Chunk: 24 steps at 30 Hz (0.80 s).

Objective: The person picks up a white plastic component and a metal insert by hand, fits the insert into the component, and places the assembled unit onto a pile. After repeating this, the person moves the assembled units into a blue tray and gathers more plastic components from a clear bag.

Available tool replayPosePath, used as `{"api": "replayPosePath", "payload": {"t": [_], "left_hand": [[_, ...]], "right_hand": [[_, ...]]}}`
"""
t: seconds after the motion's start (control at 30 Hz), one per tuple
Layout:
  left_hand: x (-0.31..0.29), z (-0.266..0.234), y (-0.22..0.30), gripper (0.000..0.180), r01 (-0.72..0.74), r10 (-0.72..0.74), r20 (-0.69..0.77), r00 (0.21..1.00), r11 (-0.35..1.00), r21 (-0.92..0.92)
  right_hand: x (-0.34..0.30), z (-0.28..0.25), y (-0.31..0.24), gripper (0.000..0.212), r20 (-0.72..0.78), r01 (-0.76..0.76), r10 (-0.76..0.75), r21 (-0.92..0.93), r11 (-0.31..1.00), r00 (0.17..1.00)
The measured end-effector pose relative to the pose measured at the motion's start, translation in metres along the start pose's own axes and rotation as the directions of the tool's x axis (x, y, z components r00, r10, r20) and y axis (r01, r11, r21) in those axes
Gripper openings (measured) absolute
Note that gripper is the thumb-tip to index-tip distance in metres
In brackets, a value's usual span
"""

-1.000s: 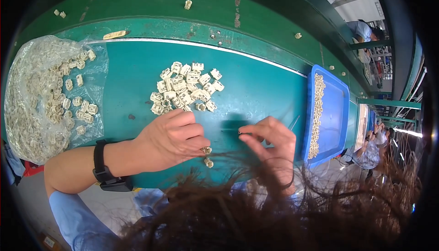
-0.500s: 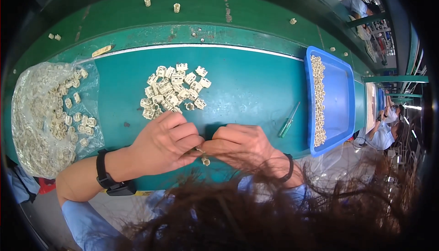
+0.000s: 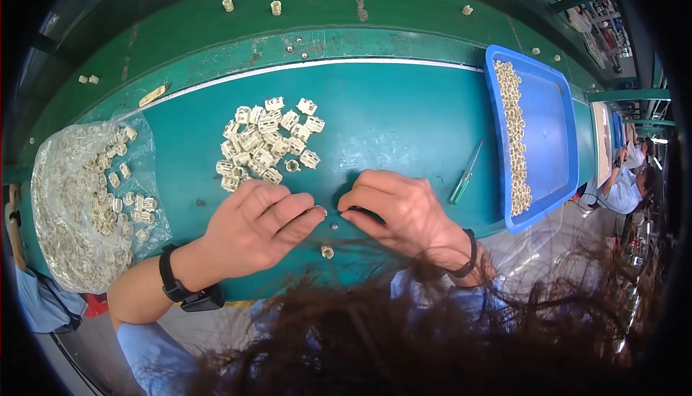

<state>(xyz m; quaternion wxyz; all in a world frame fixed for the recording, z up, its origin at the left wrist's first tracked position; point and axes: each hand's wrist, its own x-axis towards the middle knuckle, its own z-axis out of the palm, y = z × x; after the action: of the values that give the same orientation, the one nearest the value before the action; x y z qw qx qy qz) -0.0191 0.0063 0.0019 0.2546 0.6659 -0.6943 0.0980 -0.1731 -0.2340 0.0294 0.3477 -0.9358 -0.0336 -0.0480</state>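
Small cream plastic piece point(image 3: 321, 211) sits pinched at the left hand point(image 3: 252, 227) fingertips, just beside the right hand point(image 3: 396, 212), whose fingers grip a thin dark part point(image 3: 366, 214) above the teal table point(image 3: 389, 129).

Sat at nine o'clock: a clear plastic bag point(image 3: 79, 201) stuffed with cream parts. Lay at three o'clock: a blue tray point(image 3: 555, 118), a row of cream pieces point(image 3: 513, 136) along its left side. Rested just left of it, slanted on the teal belt point(image 3: 404, 115): a green-handled screwdriver point(image 3: 465, 176). Scattered at twelve o'clock: stray pieces on the green ledge point(image 3: 317, 0).
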Motion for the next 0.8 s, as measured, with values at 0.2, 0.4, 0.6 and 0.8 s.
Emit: {"api": "replayPosePath", "payload": {"t": [0.2, 0.4, 0.6, 0.8], "left_hand": [[-0.003, 0.003, -0.003, 0.039, 0.014, -0.014, 0.007, 1.0, 0.999, -0.032], [-0.003, -0.005, -0.001, 0.043, 0.01, -0.003, 0.13, 0.992, 0.999, -0.054], [-0.004, -0.001, -0.004, 0.046, 0.048, -0.029, 0.122, 0.992, 0.986, -0.16], [0.003, -0.002, -0.003, 0.038, 0.153, -0.123, 0.105, 0.987, 0.923, -0.352]], "right_hand": [[-0.001, 0.0, 0.001, 0.019, 0.028, 0.047, -0.049, 0.048, 0.998, 0.998], [-0.006, 0.011, -0.001, 0.021, 0.035, 0.138, -0.138, -0.001, 0.99, 0.99], [-0.008, 0.015, 0.0, 0.021, 0.049, 0.192, -0.19, -0.056, 0.98, 0.981], [-0.004, 0.007, -0.001, 0.021, 0.01, 0.156, -0.157, 0.075, 0.985, 0.988]]}}
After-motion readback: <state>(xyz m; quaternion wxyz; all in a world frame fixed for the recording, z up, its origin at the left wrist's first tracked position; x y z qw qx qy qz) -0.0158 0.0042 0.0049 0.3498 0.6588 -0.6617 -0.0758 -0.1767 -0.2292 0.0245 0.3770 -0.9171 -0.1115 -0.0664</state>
